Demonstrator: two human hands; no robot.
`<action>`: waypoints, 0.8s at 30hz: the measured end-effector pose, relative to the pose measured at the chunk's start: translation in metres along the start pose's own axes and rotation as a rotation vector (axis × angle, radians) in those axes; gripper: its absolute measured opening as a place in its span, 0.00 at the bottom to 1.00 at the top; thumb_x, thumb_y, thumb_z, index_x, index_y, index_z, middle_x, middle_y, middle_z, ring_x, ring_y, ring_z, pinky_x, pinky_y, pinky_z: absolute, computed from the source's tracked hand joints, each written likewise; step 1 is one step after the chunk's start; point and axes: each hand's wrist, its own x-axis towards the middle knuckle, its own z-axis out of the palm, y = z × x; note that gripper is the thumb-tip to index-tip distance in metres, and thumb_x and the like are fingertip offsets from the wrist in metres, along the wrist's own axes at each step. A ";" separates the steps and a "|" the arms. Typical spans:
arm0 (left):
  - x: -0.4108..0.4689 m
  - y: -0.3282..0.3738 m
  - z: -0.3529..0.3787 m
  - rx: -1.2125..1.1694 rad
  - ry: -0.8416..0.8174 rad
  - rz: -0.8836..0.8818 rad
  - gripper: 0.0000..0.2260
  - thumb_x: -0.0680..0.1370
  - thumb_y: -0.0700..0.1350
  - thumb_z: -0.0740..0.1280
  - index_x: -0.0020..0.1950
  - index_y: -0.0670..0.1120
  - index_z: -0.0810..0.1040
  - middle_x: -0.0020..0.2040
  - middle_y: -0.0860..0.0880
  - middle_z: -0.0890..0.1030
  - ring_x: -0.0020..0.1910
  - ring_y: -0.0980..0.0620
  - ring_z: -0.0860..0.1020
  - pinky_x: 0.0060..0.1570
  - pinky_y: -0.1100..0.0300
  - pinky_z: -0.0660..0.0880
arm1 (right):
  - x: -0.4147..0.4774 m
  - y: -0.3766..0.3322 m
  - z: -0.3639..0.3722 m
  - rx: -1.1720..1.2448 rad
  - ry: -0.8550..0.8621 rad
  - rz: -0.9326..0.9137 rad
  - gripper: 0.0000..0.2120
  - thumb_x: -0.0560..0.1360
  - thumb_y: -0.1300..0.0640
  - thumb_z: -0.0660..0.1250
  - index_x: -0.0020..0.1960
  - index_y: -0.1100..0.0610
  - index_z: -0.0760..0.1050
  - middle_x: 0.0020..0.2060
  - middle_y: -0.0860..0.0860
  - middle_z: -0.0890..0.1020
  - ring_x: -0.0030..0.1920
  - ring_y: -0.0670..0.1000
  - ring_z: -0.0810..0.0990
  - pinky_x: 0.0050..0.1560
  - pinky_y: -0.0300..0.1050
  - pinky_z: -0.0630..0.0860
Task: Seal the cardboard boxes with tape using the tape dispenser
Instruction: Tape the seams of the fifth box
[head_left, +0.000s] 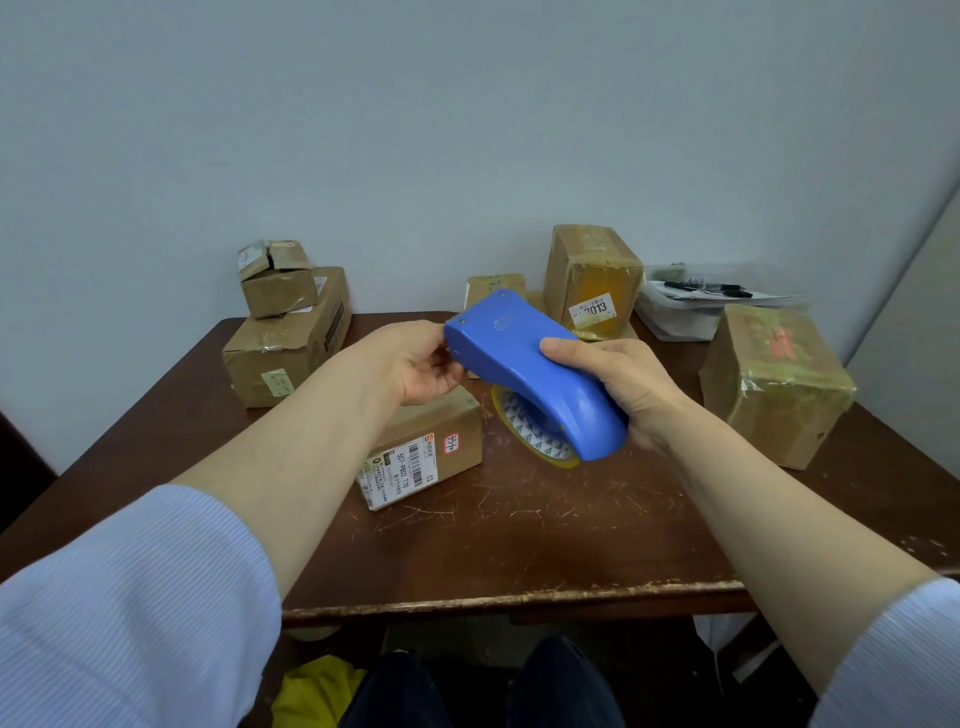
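The blue plastic tape dispenser (524, 358) covers most of the yellowish tape roll (522, 428) and the left hand's (421, 364) fingertips. The left forearm (311, 441) hides part of the labelled brown cardboard box (447, 421), whose fine print is unreadably small.

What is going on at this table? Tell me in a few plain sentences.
A person holds a blue tape dispenser above the brown table. The right hand grips its rounded end over the tape roll; the left hand pinches its front end. A labelled cardboard box lies just beneath, with more boxes around it.
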 end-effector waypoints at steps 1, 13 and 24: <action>0.002 -0.001 -0.001 0.041 0.022 0.044 0.11 0.79 0.35 0.60 0.38 0.44 0.74 0.28 0.49 0.76 0.24 0.56 0.72 0.20 0.70 0.67 | -0.002 -0.001 0.001 -0.014 -0.019 0.010 0.13 0.67 0.52 0.75 0.39 0.62 0.81 0.32 0.54 0.84 0.30 0.51 0.81 0.32 0.41 0.77; 0.022 0.013 -0.009 0.352 0.233 0.388 0.10 0.73 0.28 0.66 0.35 0.40 0.76 0.32 0.42 0.76 0.24 0.48 0.75 0.23 0.59 0.76 | -0.017 -0.020 0.011 -0.326 0.011 -0.008 0.21 0.60 0.50 0.80 0.45 0.61 0.80 0.35 0.50 0.83 0.31 0.47 0.82 0.34 0.41 0.79; 0.059 0.008 -0.025 0.496 0.270 0.363 0.03 0.73 0.37 0.72 0.42 0.40 0.80 0.34 0.44 0.78 0.29 0.50 0.74 0.35 0.57 0.77 | -0.031 0.003 0.003 -0.267 0.043 0.108 0.20 0.60 0.48 0.80 0.43 0.61 0.81 0.37 0.53 0.84 0.33 0.49 0.82 0.37 0.43 0.79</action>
